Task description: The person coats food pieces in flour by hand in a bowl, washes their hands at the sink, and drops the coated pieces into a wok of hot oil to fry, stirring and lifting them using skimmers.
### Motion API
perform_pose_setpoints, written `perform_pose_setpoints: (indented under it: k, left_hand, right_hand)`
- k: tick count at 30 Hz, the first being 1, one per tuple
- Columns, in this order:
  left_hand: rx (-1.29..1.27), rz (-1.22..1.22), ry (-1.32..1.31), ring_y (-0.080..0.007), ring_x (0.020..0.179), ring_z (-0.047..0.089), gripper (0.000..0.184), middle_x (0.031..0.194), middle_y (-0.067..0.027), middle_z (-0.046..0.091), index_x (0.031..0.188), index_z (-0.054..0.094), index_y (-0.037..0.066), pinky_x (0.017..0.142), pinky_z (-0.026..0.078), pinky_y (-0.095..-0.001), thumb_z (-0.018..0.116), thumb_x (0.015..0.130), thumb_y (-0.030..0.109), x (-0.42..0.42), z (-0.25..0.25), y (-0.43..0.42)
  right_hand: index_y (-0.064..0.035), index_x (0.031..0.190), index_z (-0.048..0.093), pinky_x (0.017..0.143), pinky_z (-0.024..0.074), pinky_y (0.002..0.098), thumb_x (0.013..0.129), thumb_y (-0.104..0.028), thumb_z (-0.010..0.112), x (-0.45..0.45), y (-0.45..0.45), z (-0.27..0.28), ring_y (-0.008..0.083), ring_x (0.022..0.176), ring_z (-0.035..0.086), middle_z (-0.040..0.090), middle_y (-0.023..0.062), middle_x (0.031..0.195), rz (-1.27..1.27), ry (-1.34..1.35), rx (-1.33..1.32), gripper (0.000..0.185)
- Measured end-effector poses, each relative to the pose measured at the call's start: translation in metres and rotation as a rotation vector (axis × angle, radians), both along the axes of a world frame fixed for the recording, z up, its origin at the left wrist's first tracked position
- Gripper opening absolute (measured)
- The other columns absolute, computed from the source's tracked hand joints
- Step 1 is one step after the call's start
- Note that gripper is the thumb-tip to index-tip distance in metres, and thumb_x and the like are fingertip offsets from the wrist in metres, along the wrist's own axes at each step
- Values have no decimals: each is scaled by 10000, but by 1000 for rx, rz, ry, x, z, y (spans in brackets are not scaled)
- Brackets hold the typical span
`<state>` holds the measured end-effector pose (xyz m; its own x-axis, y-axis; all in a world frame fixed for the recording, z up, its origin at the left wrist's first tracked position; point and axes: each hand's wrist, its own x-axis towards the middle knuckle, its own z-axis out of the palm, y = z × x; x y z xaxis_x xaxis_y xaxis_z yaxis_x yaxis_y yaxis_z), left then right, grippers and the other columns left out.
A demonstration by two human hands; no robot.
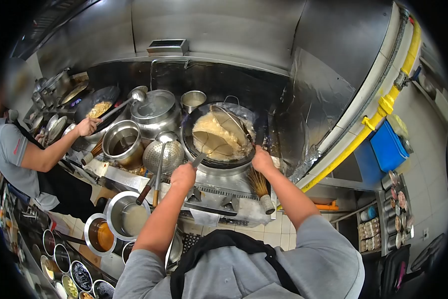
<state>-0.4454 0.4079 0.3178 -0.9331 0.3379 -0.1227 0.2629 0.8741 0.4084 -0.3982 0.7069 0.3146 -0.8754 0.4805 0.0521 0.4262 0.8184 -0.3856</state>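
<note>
A large dark wok (188, 138) on the stove holds bubbling, foamy oil (206, 124). My left hand (184, 175) is closed round the handle of a round strainer (213, 143), whose head lies over the oil at the wok's near left. At the wok's right edge, my right hand (262, 158) grips the handle of a second strainer (230, 119), tilted over the far right part of the oil. What food is in the foam I cannot make out. A bamboo brush (259, 184) is just below my right hand.
Left of the wok are a perforated skimmer (163, 158), a ladle (166, 137) and steel pots (123, 142). A co-worker (27, 154) at the far left holds a ladle over another wok (98, 103). Sauce pots (104, 235) stand at lower left; a yellow pipe (368, 130) runs right.
</note>
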Motion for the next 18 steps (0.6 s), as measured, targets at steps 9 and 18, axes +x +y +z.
perform_pose_setpoints:
  k: [9, 18]
  left_hand:
    - [-105, -13, -8, -340, 968, 600, 424, 1039, -176, 628, 1284, 474, 166, 829, 474, -446, 474, 898, 343, -5, -38, -32]
    - [-85, 3, 92, -341, 967, 595, 513, 1088, -181, 596, 1291, 469, 152, 842, 476, -434, 594, 803, 253, -4, -66, -45]
  right_hand:
    - [-33, 1230, 459, 927, 420, 433, 816, -73, 391, -5, -1, 49, 390, 1074, 531, 549, 264, 1147, -123, 23, -57, 421]
    - [-23, 1174, 471, 873, 434, 466, 830, -87, 396, 11, 18, 50, 428, 1015, 547, 565, 289, 1088, 20, 49, -19, 357]
